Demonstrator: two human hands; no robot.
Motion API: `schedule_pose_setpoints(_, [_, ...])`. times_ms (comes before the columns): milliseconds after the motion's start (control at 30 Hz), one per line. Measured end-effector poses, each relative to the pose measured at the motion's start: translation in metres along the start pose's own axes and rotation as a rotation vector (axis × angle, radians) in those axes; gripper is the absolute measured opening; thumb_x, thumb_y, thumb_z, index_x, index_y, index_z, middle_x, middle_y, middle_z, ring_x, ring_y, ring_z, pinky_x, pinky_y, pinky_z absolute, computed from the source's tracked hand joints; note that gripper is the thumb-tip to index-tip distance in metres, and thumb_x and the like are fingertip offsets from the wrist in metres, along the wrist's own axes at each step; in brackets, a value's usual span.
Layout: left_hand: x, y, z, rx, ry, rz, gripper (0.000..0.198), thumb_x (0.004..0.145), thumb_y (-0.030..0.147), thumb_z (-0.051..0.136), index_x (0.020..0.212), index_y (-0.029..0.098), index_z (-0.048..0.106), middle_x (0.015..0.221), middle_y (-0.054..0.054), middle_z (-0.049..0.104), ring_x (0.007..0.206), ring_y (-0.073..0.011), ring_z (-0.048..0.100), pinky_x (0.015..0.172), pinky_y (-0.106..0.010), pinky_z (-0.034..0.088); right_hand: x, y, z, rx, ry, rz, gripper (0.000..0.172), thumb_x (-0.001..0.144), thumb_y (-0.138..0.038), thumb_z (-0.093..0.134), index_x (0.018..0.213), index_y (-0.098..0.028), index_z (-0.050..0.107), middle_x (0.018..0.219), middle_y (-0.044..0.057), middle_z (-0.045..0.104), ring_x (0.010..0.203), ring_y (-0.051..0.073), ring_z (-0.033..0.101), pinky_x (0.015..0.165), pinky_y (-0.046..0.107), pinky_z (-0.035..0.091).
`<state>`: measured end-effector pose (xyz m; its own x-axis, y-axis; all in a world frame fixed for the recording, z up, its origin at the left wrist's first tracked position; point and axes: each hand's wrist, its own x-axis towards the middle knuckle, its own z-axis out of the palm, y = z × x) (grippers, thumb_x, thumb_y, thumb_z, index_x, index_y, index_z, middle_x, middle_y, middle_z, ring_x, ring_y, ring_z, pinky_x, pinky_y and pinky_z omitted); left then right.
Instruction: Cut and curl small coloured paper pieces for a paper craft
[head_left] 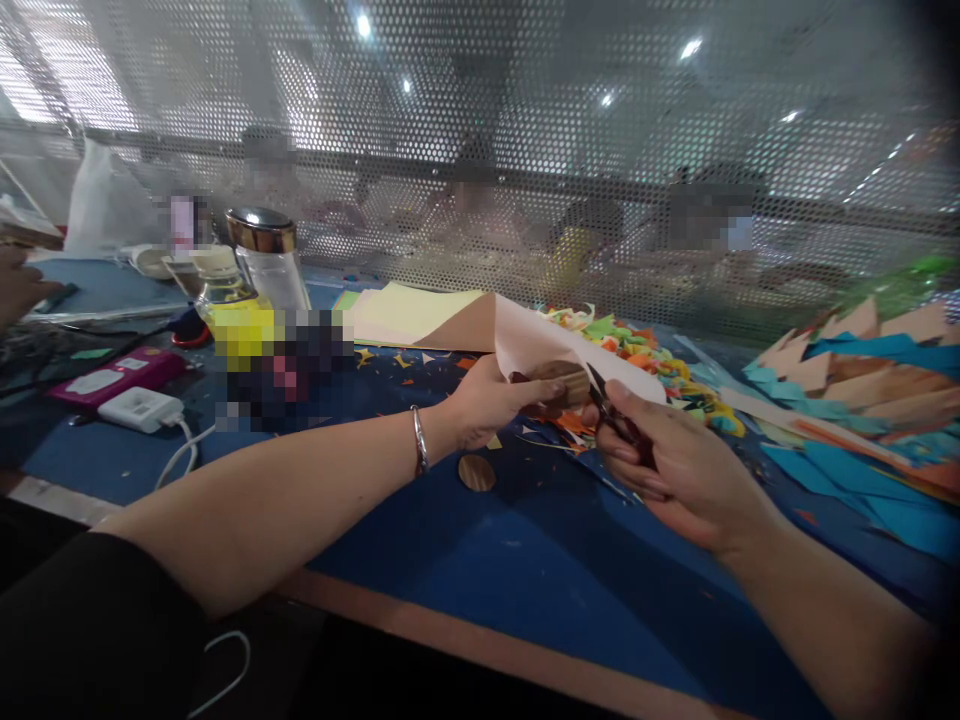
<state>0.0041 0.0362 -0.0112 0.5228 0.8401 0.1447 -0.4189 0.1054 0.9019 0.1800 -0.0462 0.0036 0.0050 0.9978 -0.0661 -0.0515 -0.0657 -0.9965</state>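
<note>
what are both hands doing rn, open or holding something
Left hand: closed, gripping a pale sheet of paper, thumb over a wood-grain surface.
Right hand: closed around dark-handled scissors, blades at the paper.

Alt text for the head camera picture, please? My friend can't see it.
A person's right hand holds scissors at a pale sheet and a wood-grained piece in the left hand, above a blue table. Colourful paper scraps lie beyond.

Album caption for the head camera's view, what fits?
Left hand holding pale paper, right hand holding scissors at its edge.
</note>
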Motion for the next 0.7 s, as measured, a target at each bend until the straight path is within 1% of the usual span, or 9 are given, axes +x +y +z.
schedule_pose_setpoints(100, [0.000,0.000,-0.001,-0.004,-0.047,-0.025,0.042,0.066,0.022,0.092,0.101,0.007,0.074,0.100,-0.015,0.075,0.086,-0.0206,0.071,0.084,-0.037,0.056,0.000,0.000,0.000,-0.004,0.018,-0.004,0.060,0.072,-0.073,0.083,0.074,-0.017,0.064,0.050,-0.008,0.040,0.033,0.001,0.025,0.031,0.015,0.016])
schedule_pose_setpoints(167, [-0.001,0.001,0.000,-0.028,-0.062,-0.047,0.043,0.065,0.022,0.093,0.102,0.007,0.075,0.103,-0.015,0.075,0.090,-0.0220,0.071,0.087,-0.039,0.056,0.000,0.000,0.001,-0.006,0.030,-0.006,0.061,0.070,-0.074,0.084,0.073,-0.016,0.065,0.050,-0.008,0.039,0.033,0.001,0.025,0.031,0.015,0.016])
schedule_pose_setpoints(233, [-0.002,0.002,0.001,-0.055,-0.058,-0.063,0.045,0.064,0.019,0.094,0.103,0.007,0.075,0.105,-0.016,0.075,0.094,-0.0229,0.071,0.090,-0.040,0.056,0.001,0.000,0.001,-0.009,0.044,-0.007,0.062,0.069,-0.074,0.084,0.073,-0.016,0.065,0.049,-0.008,0.039,0.033,0.001,0.025,0.030,0.015,0.017])
schedule_pose_setpoints(333, [-0.002,0.004,0.003,-0.095,-0.050,-0.081,0.049,0.060,0.018,0.096,0.102,0.007,0.075,0.103,-0.014,0.075,0.091,-0.0215,0.071,0.089,-0.040,0.057,0.001,0.000,0.001,-0.014,0.058,-0.008,0.062,0.068,-0.075,0.085,0.071,-0.016,0.065,0.048,-0.008,0.039,0.032,0.001,0.026,0.030,0.015,0.017])
schedule_pose_setpoints(400, [-0.003,0.004,0.004,-0.113,-0.035,-0.081,0.049,0.057,0.017,0.097,0.101,0.008,0.075,0.101,-0.013,0.075,0.088,-0.0206,0.071,0.087,-0.039,0.058,0.002,0.000,0.001,-0.012,0.070,-0.009,0.063,0.064,-0.075,0.086,0.070,-0.016,0.064,0.047,-0.008,0.039,0.032,0.001,0.026,0.030,0.015,0.016])
schedule_pose_setpoints(500, [-0.004,0.004,0.008,-0.129,0.007,-0.073,0.046,0.059,0.015,0.095,0.099,0.007,0.075,0.100,-0.012,0.075,0.088,-0.0206,0.072,0.085,-0.038,0.058,0.001,0.001,0.002,-0.004,0.094,-0.013,0.064,0.061,-0.075,0.088,0.070,-0.016,0.064,0.047,-0.008,0.040,0.032,0.001,0.027,0.030,0.015,0.017])
schedule_pose_setpoints(600, [-0.007,0.005,0.012,-0.120,0.055,-0.067,0.042,0.062,0.013,0.092,0.099,0.007,0.074,0.100,-0.013,0.074,0.085,-0.0199,0.071,0.081,-0.037,0.059,0.001,0.001,0.002,-0.008,0.103,-0.017,0.064,0.061,-0.075,0.088,0.071,-0.016,0.065,0.046,-0.008,0.040,0.032,0.002,0.027,0.030,0.015,0.017])
schedule_pose_setpoints(700, [-0.009,0.005,0.014,-0.095,0.078,-0.047,0.038,0.065,0.015,0.090,0.098,0.007,0.074,0.099,-0.012,0.074,0.082,-0.0190,0.071,0.079,-0.036,0.059,0.001,0.001,0.002,-0.036,0.094,-0.032,0.062,0.065,-0.075,0.086,0.072,-0.017,0.064,0.046,-0.008,0.040,0.032,0.002,0.026,0.030,0.015,0.016])
